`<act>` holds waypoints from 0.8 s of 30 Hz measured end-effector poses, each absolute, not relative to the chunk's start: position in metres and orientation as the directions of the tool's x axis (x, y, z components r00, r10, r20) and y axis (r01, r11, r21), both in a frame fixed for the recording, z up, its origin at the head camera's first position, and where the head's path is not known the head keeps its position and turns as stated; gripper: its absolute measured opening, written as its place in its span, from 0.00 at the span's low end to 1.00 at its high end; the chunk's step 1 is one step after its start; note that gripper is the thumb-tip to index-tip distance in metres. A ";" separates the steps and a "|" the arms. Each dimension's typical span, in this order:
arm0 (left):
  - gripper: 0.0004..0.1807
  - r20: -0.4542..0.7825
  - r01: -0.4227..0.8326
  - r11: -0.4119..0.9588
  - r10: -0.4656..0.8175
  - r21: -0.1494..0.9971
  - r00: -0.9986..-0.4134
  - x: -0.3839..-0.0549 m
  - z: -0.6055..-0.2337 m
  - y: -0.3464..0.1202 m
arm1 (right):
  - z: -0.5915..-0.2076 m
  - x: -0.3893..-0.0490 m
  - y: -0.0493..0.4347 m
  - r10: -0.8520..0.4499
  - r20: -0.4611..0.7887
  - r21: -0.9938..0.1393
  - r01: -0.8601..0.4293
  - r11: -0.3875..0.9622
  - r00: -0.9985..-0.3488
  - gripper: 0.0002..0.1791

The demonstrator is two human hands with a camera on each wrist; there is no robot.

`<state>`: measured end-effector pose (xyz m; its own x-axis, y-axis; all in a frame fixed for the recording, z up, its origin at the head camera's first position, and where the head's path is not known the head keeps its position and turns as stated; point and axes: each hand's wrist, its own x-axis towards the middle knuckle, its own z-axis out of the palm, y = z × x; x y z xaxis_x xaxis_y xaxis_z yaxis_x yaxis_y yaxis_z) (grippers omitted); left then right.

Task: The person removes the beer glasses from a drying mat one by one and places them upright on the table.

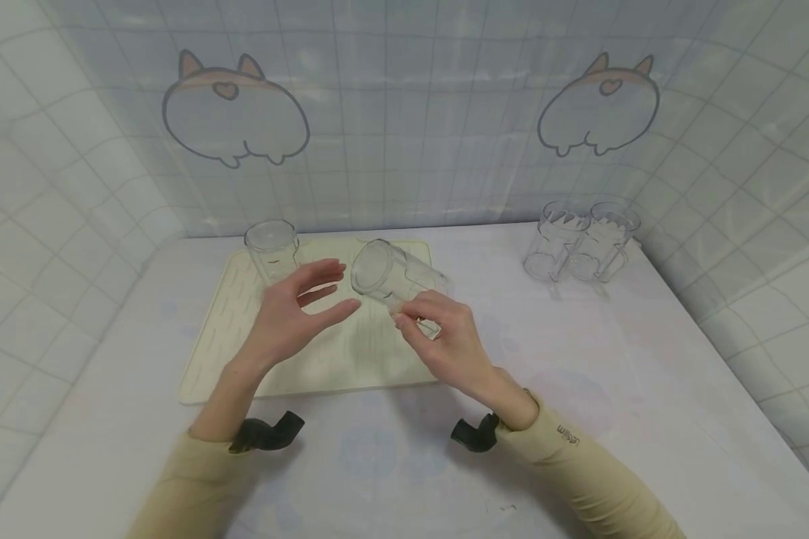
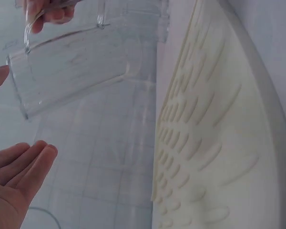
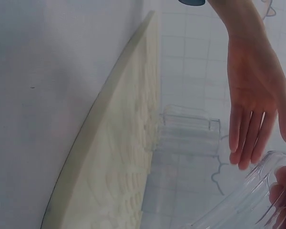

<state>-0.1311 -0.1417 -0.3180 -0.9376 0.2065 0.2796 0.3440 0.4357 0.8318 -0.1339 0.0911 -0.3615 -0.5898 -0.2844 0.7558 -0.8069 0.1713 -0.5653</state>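
1. R hand [image 1: 448, 337] pinches the handle [image 1: 433, 329] of a clear, hard, cylindrical mug [image 1: 407, 271]; mug's tilted in the air over the cream, rectangular, ribbed mat [image 1: 323, 368], one round end facing L.
2. Tip: prob. best to pinch that handle firmly, thumb vs. fingers; smooth sides look slippery & the tilted weight may twist the grip.
3. L hand [image 1: 290, 311] is empty, fingers & thumb spread apart, nr the mug's L end; can't tell if thumb touches the edge.
4. If L supports, I'd cup the body w/ light pressure, & mind the clear upright mug [image 1: 273, 243] right behind it, at mat's back L corner.
5. Pose: hands well apart at the wrists, fingertips angled inward; both forearms come in from the near side, tan sleeves [image 1: 586, 468].
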 end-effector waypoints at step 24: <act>0.35 0.294 0.338 0.385 0.170 0.858 -0.940 -0.126 -0.319 -0.120 | -0.365 -0.129 0.085 -0.370 0.792 -0.441 -0.875 0.202 -0.485 0.04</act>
